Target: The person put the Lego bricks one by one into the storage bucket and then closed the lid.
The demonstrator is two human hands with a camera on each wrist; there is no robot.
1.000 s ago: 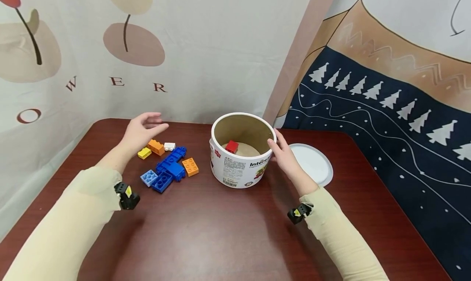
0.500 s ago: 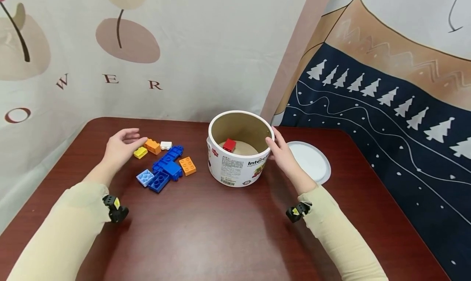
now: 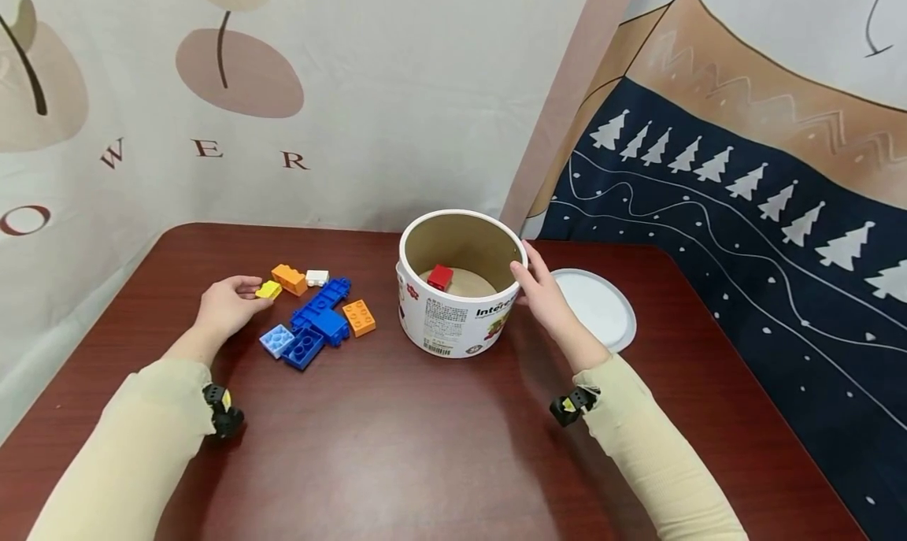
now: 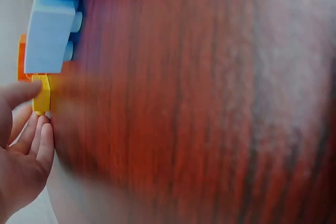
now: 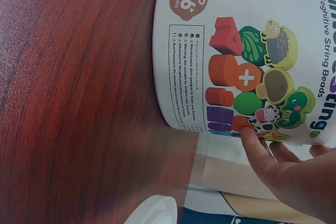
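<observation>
My left hand (image 3: 228, 309) is at the yellow toy brick (image 3: 268, 290), at the left end of a group of bricks. In the left wrist view, thumb and fingers pinch the yellow brick (image 4: 41, 94), which is at table level. My right hand (image 3: 544, 298) holds the white tub (image 3: 459, 320) at its right side, the thumb at the rim and the fingers against the outer wall. The right wrist view shows fingers (image 5: 257, 153) on the printed wall of the tub (image 5: 184, 98). A red brick (image 3: 440, 277) lies inside the tub.
Beside the yellow brick lie an orange brick (image 3: 289, 279), a white brick (image 3: 317, 277), joined blue bricks (image 3: 320, 316), a light blue brick (image 3: 277, 341) and another orange brick (image 3: 359, 317). A white lid (image 3: 595, 309) lies right of the tub. Curtains hang behind the table (image 3: 397, 446).
My left hand has come down and to the left, from above the bricks to the yellow brick, and now pinches it. The right hand stays on the tub. The head view has shifted slightly.
</observation>
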